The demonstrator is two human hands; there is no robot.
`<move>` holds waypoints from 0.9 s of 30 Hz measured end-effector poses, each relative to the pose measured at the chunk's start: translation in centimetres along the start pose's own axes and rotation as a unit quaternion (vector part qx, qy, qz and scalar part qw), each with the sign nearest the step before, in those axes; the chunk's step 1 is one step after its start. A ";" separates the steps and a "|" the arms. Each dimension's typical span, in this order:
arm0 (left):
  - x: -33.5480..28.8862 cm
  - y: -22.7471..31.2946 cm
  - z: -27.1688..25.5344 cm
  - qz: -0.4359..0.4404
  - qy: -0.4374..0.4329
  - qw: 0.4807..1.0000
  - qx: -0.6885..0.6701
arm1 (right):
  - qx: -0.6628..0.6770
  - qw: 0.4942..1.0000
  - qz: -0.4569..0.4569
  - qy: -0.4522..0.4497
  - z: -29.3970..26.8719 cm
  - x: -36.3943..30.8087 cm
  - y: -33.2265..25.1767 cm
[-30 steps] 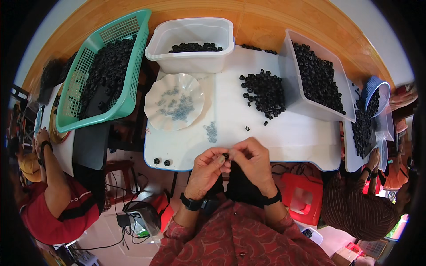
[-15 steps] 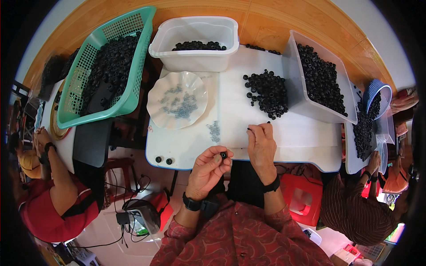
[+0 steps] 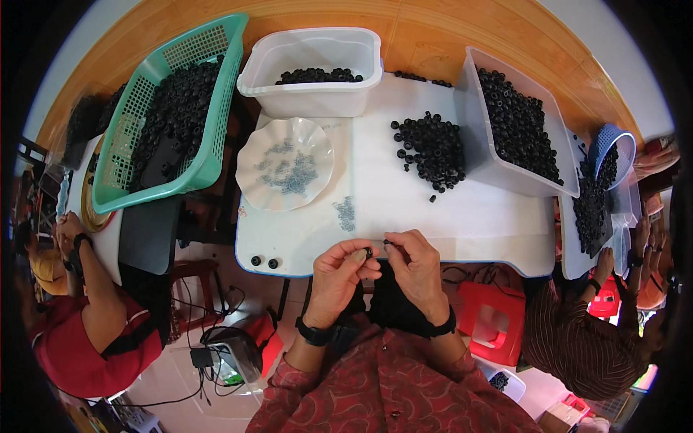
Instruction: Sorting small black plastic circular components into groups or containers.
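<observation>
My left hand (image 3: pixel 336 283) pinches a small black round part (image 3: pixel 369 252) with a hole, between thumb and fingers above the table's front edge. Close beside it, my right hand (image 3: pixel 417 278) grips a tiny black piece (image 3: pixel 388 242) at its fingertips; its exact kind is too small to make out. A slight gap separates the two pieces. Beyond my hands lies a loose pile of black round parts (image 3: pixel 433 151). Left of it, small clear-grey pieces (image 3: pixel 292 173) rest on a white wavy-rimmed plate (image 3: pixel 253 184), and a little heap of them (image 3: pixel 345 214) sits on the tabletop.
A white tub (image 3: pixel 310 97), a translucent bin (image 3: pixel 498 169) and a green basket (image 3: pixel 209 169) hold black parts. Two black parts (image 3: pixel 273 263) stand near the table's left front corner. A red stool (image 3: pixel 491 289) is at my right. Co-workers sit on both sides.
My right hand has come back from beside the pile, down and left, to my left hand, carrying the tiny black piece. My left hand still holds the round part, slightly turned.
</observation>
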State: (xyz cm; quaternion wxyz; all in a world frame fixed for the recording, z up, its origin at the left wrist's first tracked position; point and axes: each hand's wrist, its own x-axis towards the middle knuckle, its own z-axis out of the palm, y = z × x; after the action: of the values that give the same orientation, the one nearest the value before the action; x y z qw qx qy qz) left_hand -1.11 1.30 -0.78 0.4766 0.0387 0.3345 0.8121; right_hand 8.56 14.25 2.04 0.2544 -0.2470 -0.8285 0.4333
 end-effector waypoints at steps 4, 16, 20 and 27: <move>0.0 -0.2 0.0 0.002 -0.009 1.000 -0.003 | 0.008 1.000 -0.006 0.000 0.1 -0.1 0.0; 0.1 -0.6 -1.0 -0.011 -0.046 0.996 -0.079 | -0.136 0.990 -0.024 0.007 0.3 1.1 0.8; 0.1 -0.5 -0.9 -0.012 -0.043 0.995 -0.088 | -0.176 0.982 -0.060 0.011 0.8 1.5 0.6; 0.1 -0.4 -1.0 -0.002 -0.038 0.997 -0.061 | -0.136 0.989 -0.046 0.020 1.6 1.6 0.7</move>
State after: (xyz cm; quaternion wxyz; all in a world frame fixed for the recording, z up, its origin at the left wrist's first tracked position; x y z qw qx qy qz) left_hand -1.27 0.96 -1.83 0.4919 0.0393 0.2659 0.8281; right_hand 6.48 14.62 0.97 0.2549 -0.2495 -0.8851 0.2990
